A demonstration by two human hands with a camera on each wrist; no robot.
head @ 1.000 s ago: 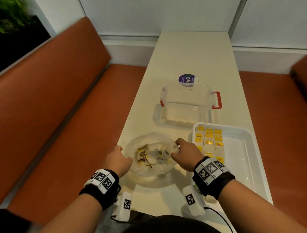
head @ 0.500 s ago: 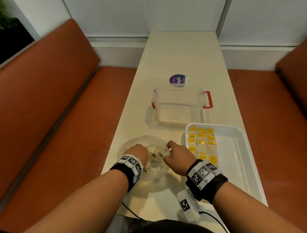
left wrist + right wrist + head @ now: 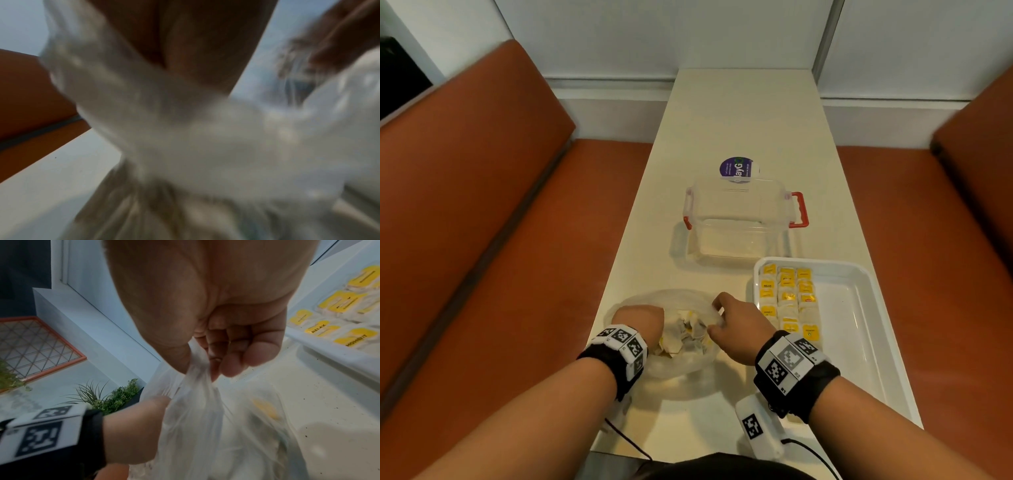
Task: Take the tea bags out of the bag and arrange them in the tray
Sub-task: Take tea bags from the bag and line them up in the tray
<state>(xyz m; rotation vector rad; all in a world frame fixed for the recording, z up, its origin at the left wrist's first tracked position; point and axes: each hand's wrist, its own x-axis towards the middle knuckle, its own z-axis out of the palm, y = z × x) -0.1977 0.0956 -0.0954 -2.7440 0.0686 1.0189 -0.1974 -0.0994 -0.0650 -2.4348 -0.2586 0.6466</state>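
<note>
Right hand [image 3: 736,329] pinches the rim of the clear plastic bag [image 3: 685,359] between thumb and curled fingers [image 3: 244,353] — the right wrist view shows the film bunched in that grip and pulled up. Left hand [image 3: 638,322] is plunged into the bag mouth, just left of the right grip; its fingers are hidden by plastic in the head view and the left wrist view is a blur of film, so cannot tell if that grip is spread or closed on anything. Loose tea bags [image 3: 688,334] lie in a crumpled heap inside the bag, between the two hands, white with yellow tags. The bag sits on the cream surface [image 3: 739,113]. White tray [image 3: 859,342] lies just right of the right grip, on the same surface; arranged tea bags [image 3: 787,298] fill its left part in three neat columns, yellow labels up, touching each other — the right part of the tray is bare. Beyond the grips sits a clear plastic box [image 3: 739,219] with red handles, and past it a round purple sticker [image 3: 736,168]. Both wrists wear black bands with marker tags [image 3: 787,359]. Orange benches [image 3: 482,205] flank the surface on both sides.
</note>
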